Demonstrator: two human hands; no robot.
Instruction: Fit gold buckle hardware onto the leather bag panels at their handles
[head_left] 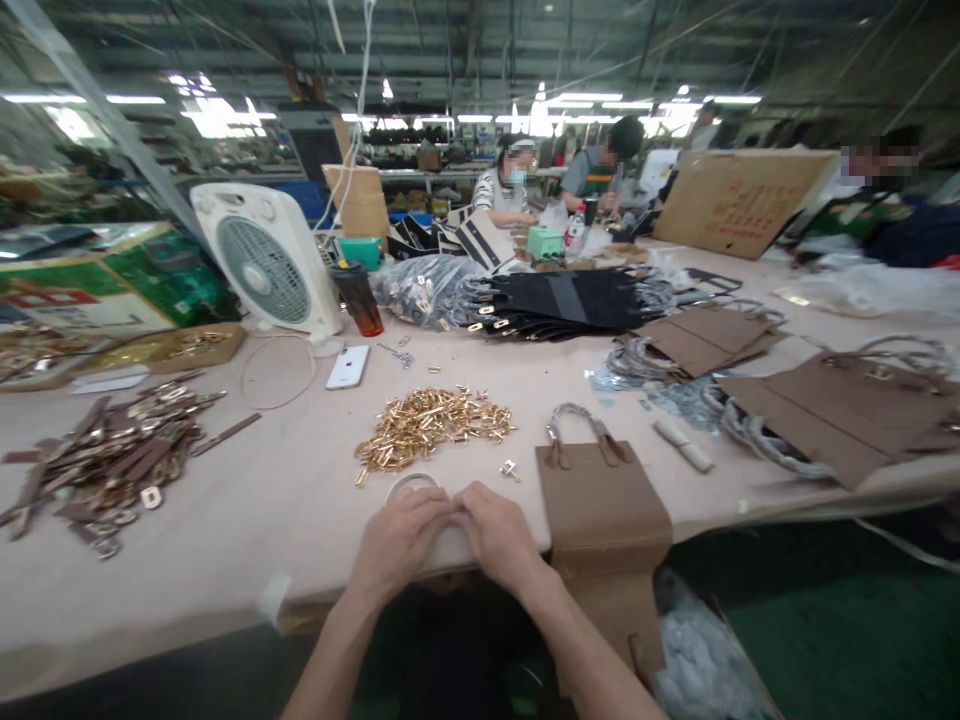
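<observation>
My left hand (401, 540) and my right hand (496, 535) meet at the near edge of the table (285, 500), knuckles up and fingers curled together. What they pinch between them is hidden. A roll of clear tape (411, 485) lies just beyond my left hand. Behind it sits a heap of small gold metal clasps (431, 420), and one loose clasp (511, 468) lies nearer. A brown leather bag piece (604, 510) with handles hangs over the table edge to the right of my right hand.
Brown straps with buckles (112, 455) are piled at the left. A white fan (262, 258), a dark tumbler (358, 298) and a white phone (348, 367) stand farther back. Black (570, 300) and brown (847, 410) bag panels fill the right. Other people work at the far end.
</observation>
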